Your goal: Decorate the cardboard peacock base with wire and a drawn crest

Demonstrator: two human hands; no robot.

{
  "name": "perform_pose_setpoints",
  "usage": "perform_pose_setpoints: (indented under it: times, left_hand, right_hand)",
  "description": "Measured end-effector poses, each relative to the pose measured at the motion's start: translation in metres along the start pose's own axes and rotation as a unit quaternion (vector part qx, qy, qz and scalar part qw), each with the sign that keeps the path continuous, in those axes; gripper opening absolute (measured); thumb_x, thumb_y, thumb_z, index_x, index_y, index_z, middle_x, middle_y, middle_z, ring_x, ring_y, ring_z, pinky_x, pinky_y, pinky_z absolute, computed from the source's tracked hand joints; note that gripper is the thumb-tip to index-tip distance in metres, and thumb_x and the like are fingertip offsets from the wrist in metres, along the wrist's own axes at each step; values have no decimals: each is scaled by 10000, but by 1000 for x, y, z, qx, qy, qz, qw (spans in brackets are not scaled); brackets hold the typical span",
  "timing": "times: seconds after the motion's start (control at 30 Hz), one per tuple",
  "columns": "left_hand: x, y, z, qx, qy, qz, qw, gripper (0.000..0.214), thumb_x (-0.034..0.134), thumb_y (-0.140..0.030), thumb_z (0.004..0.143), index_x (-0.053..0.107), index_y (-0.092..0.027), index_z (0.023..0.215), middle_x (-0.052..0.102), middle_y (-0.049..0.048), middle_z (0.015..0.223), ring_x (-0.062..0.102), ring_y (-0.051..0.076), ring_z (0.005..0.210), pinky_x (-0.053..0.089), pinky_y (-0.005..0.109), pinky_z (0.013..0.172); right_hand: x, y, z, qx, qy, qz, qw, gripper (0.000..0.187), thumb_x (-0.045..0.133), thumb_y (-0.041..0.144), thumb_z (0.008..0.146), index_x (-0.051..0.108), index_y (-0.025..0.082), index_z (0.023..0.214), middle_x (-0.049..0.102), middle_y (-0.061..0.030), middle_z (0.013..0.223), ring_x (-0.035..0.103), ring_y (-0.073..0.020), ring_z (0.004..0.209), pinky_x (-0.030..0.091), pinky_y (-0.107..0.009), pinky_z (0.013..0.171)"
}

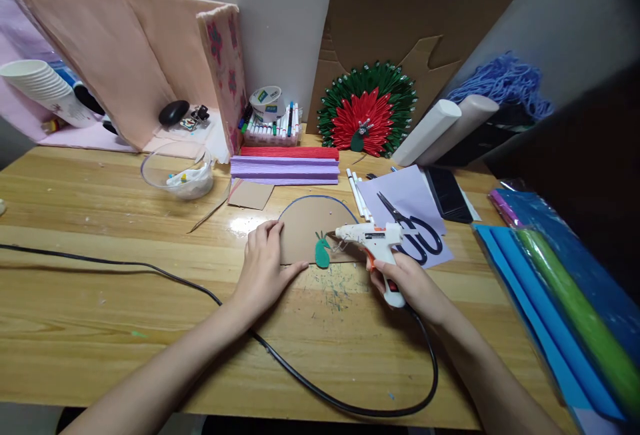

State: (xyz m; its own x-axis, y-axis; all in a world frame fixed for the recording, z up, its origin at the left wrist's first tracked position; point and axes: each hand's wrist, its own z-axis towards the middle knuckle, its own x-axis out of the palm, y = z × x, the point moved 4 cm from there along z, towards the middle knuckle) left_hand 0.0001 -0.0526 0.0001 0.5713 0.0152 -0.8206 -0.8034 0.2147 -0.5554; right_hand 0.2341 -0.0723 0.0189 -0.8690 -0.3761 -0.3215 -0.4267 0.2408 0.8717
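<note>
My left hand point(263, 267) lies flat with fingers spread on the left edge of a brown half-round cardboard piece point(305, 225) on the wooden table point(100, 302). My right hand point(407, 282) grips the handle of a white hot glue gun point(373, 242). Its nozzle points left at a small green bird-shaped cutout point(323, 254) lying at the cardboard's lower edge. The gun's black cable point(300, 375) loops across the table front.
Black scissors point(417, 235) lie on lilac paper point(400, 195) right of the gun, beside white glue sticks point(357, 192). Blue and green foam rolls point(565, 295) sit at right. A glass bowl point(177, 172), purple and red crepe stacks point(285, 165), markers point(273, 130) and a red-green paper fan point(367, 112) stand behind.
</note>
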Motion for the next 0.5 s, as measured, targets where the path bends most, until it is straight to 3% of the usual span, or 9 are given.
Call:
perform_pose_setpoints:
  times: [0.5]
  left_hand:
    - [0,0,0,7,-4,7,1000,698,672,-440,704,361,-187,1276,387,128,1267,357,301,1196,347,481,1002]
  right_hand:
    - [-2,1,1,-4,-10,-17,1000,326,408,448,855,500,174,704,497,21,517,456,-116,473,355,-231,468]
